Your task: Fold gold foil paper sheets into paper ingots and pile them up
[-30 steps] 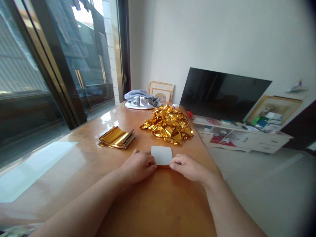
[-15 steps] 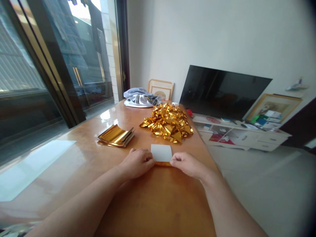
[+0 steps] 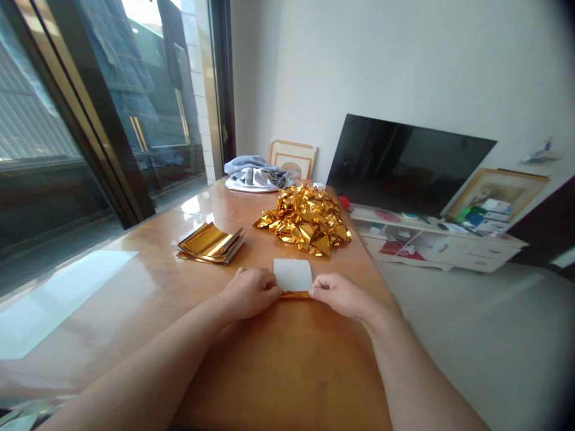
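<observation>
A small sheet of paper [image 3: 293, 273], white on top with a gold foil edge folded up at its near side, lies on the wooden table [image 3: 278, 359]. My left hand [image 3: 249, 292] pinches its near left corner. My right hand [image 3: 339, 294] pinches the near right corner. Both hands rest on the table top. Beyond the sheet sits a heap of folded gold foil pieces [image 3: 306, 220]. A stack of flat gold foil sheets [image 3: 210, 243] lies to the left of it.
Crumpled grey cloth [image 3: 254, 173] and a picture frame [image 3: 293, 159] are at the table's far end. A sliding glass door [image 3: 90, 131] runs along the left. To the right, past the table edge, stand a TV [image 3: 404, 164] and a low white cabinet [image 3: 440, 245].
The hands have stayed on the sheet's near corners and pressed the gold edge a little flatter. The view has shifted slightly.
</observation>
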`<act>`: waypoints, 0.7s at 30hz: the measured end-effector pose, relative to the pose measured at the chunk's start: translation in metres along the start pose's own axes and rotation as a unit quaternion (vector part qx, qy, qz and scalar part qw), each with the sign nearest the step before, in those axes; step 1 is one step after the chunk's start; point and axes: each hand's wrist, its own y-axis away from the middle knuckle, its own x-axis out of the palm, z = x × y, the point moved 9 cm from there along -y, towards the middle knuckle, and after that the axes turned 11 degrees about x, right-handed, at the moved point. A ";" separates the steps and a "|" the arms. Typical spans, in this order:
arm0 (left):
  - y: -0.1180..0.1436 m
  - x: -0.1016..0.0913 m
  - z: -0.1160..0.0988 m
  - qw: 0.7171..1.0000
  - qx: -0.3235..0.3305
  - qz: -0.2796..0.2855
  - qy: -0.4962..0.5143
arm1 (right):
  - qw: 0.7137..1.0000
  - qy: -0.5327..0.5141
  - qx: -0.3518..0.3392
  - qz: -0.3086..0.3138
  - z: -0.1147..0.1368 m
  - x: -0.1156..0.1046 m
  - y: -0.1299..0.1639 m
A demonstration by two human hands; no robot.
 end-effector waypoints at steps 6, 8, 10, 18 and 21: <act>0.000 -0.001 -0.003 1.000 -0.002 0.011 -0.003 | 1.000 0.002 0.010 0.005 0.003 -0.001 0.003; 0.000 -0.001 -0.004 1.000 0.002 0.011 -0.001 | 1.000 0.000 0.009 0.006 0.003 -0.001 0.003; 0.000 0.000 -0.002 1.000 0.002 0.009 0.000 | 1.000 0.000 0.008 0.006 0.003 -0.001 0.002; 0.000 0.003 0.002 1.000 -0.002 0.012 -0.007 | 1.000 0.006 0.016 -0.009 -0.001 -0.001 0.003; 0.000 0.002 0.002 1.000 -0.009 0.008 -0.011 | 1.000 0.019 0.019 -0.011 -0.002 0.000 0.003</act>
